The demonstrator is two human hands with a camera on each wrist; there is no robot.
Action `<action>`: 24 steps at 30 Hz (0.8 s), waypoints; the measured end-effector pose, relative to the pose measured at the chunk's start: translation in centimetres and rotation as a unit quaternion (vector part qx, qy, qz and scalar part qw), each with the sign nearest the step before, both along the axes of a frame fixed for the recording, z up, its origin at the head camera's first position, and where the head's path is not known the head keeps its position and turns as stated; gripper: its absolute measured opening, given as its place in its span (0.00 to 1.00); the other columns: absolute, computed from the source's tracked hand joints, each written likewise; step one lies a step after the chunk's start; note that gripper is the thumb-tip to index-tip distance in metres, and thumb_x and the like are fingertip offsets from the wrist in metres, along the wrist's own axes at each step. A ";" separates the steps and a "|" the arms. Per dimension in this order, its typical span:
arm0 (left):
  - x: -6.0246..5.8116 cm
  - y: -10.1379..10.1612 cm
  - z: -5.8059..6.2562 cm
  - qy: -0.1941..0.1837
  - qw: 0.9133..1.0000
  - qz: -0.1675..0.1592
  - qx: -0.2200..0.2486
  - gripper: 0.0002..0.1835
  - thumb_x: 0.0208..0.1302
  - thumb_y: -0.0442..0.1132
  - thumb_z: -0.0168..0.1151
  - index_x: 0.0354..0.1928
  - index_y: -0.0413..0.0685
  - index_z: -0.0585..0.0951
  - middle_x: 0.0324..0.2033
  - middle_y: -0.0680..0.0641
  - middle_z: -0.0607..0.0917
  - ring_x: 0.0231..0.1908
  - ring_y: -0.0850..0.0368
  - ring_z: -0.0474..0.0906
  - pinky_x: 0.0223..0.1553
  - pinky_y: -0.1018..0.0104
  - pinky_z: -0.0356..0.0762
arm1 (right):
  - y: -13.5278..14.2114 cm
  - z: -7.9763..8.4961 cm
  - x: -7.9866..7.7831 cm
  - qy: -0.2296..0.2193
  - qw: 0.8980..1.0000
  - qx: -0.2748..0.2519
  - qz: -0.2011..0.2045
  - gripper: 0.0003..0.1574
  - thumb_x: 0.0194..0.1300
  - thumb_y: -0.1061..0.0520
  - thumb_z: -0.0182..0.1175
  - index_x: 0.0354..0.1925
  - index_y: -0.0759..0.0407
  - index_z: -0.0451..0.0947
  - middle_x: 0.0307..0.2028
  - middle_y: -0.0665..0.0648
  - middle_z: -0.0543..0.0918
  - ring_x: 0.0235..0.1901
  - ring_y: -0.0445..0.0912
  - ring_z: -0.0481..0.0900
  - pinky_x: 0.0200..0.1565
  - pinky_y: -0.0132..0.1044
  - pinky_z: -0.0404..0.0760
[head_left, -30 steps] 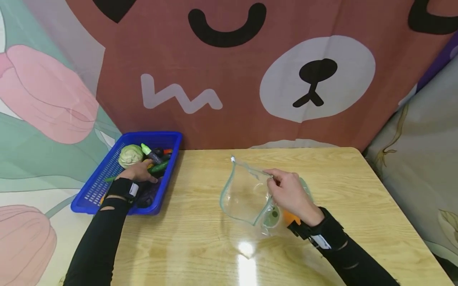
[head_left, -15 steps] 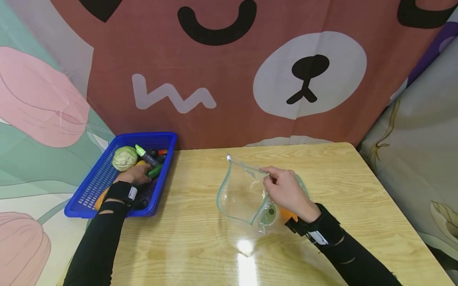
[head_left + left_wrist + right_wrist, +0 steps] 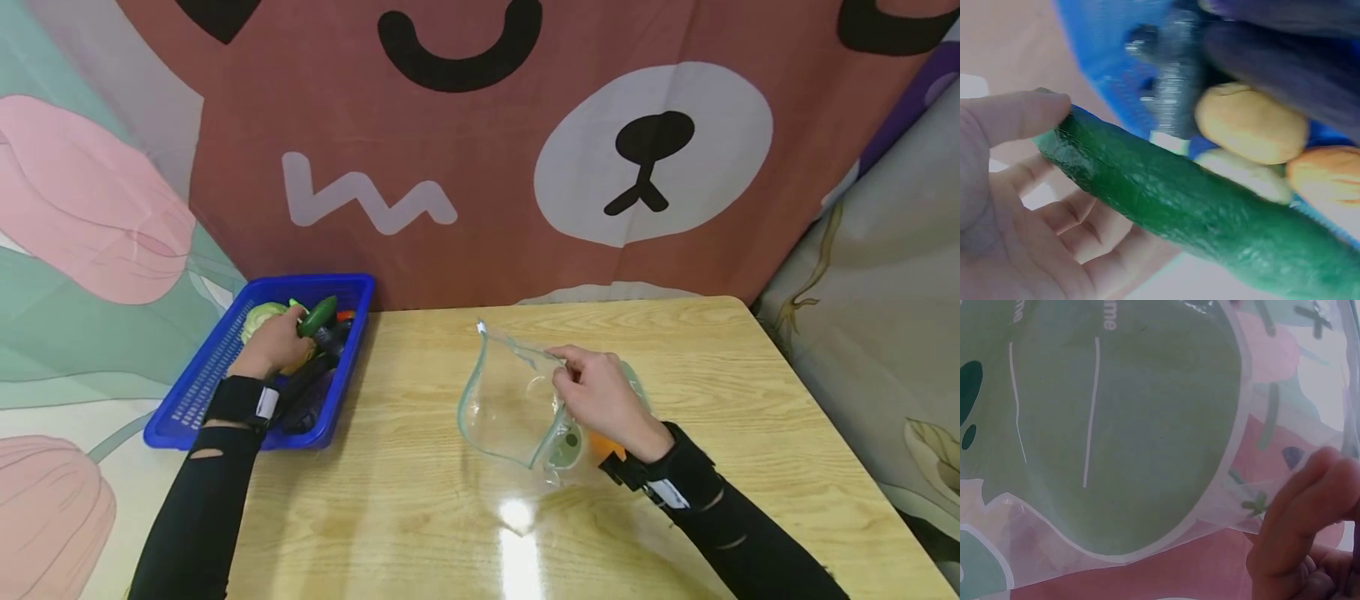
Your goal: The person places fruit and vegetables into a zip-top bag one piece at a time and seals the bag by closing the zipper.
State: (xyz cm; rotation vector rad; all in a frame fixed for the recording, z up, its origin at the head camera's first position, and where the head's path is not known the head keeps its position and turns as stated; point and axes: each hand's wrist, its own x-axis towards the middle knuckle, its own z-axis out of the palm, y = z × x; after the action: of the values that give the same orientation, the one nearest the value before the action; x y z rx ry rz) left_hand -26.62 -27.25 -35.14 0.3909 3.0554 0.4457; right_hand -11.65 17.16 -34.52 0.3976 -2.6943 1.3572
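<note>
My left hand (image 3: 273, 342) grips a green cucumber (image 3: 320, 317) near one end, raised over the blue basket (image 3: 168, 429). In the left wrist view the thumb lies across the end of the cucumber (image 3: 1179, 200) and the fingers curl beneath it. My right hand (image 3: 603, 400) pinches the rim of a clear zip bag (image 3: 498, 417) over the table. The bag's mouth gapes toward the left, with a zip slider at its far corner. Through the bag's lower part an orange shape (image 3: 602, 446) shows. Green printed artwork fills much of the bag (image 3: 1147, 425) in the right wrist view.
In the basket lie a pale green cabbage (image 3: 258, 319), dark eggplants (image 3: 1291, 69), a tan potato-like piece (image 3: 1250, 122) and an orange piece (image 3: 1329, 172). A bear-print cloth (image 3: 480, 167) hangs behind the wooden table (image 3: 405, 517).
My left hand has risen from among the vegetables toward the back of the basket, lifting the cucumber with it. The right hand keeps holding the bag in nearly the same place.
</note>
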 end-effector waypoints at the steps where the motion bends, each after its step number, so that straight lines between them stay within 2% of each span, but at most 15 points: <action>1: 0.2 0.4 0.4 0.006 1.000 -0.004 0.003 0.20 0.56 0.34 0.57 0.50 0.33 0.67 0.31 0.35 0.76 0.32 0.41 0.72 0.33 0.48 0.70 | 0.0 0.0 0.0 -0.001 1.000 0.000 -0.001 0.22 0.66 0.63 0.48 0.56 0.62 0.75 0.10 0.51 0.67 0.07 0.45 0.64 0.12 0.32 0.57; 7: 1.7 4.0 2.7 0.039 0.998 -0.035 0.034 0.22 0.58 0.35 0.57 0.54 0.35 0.68 0.37 0.34 0.74 0.36 0.42 0.70 0.35 0.48 0.69 | 0.0 0.1 -0.1 -0.001 1.000 0.008 -0.005 0.21 0.65 0.63 0.49 0.56 0.63 0.75 0.09 0.51 0.67 0.07 0.45 0.64 0.13 0.32 0.57; 11: 3.1 7.1 3.9 0.051 0.993 -0.071 0.084 0.20 0.58 0.34 0.58 0.53 0.38 0.69 0.39 0.36 0.76 0.36 0.44 0.73 0.35 0.52 0.71 | 0.0 0.1 0.0 -0.001 1.000 0.011 -0.008 0.21 0.66 0.63 0.49 0.55 0.63 0.76 0.10 0.51 0.67 0.08 0.45 0.64 0.13 0.31 0.57; 17: 5.9 11.8 5.8 0.019 0.977 -0.134 0.167 0.21 0.60 0.33 0.60 0.55 0.44 0.69 0.42 0.41 0.78 0.40 0.48 0.76 0.35 0.55 0.76 | 0.0 0.2 0.1 0.006 1.000 0.014 -0.011 0.21 0.66 0.62 0.49 0.56 0.63 0.75 0.10 0.51 0.67 0.08 0.44 0.63 0.13 0.32 0.57; 20: 7.0 13.6 6.2 0.019 0.968 -0.160 0.190 0.23 0.59 0.33 0.61 0.56 0.44 0.69 0.44 0.42 0.78 0.42 0.49 0.78 0.35 0.57 0.78 | 0.0 0.2 0.1 0.009 1.000 0.013 -0.010 0.21 0.66 0.62 0.49 0.56 0.63 0.75 0.10 0.51 0.67 0.08 0.44 0.63 0.13 0.32 0.57; 24: 7.8 15.4 6.3 0.030 0.956 -0.189 0.221 0.23 0.58 0.31 0.62 0.55 0.45 0.69 0.45 0.44 0.78 0.42 0.51 0.79 0.36 0.60 0.80 | 0.2 0.2 0.2 0.012 1.000 0.011 -0.008 0.21 0.66 0.63 0.49 0.56 0.64 0.75 0.10 0.51 0.67 0.08 0.44 0.61 0.13 0.32 0.57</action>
State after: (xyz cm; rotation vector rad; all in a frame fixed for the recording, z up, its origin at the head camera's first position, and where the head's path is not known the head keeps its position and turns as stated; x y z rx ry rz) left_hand -18.82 -11.88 -28.79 0.9947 2.8055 1.1021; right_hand -11.48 17.32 -34.35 0.3916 -2.6903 1.3107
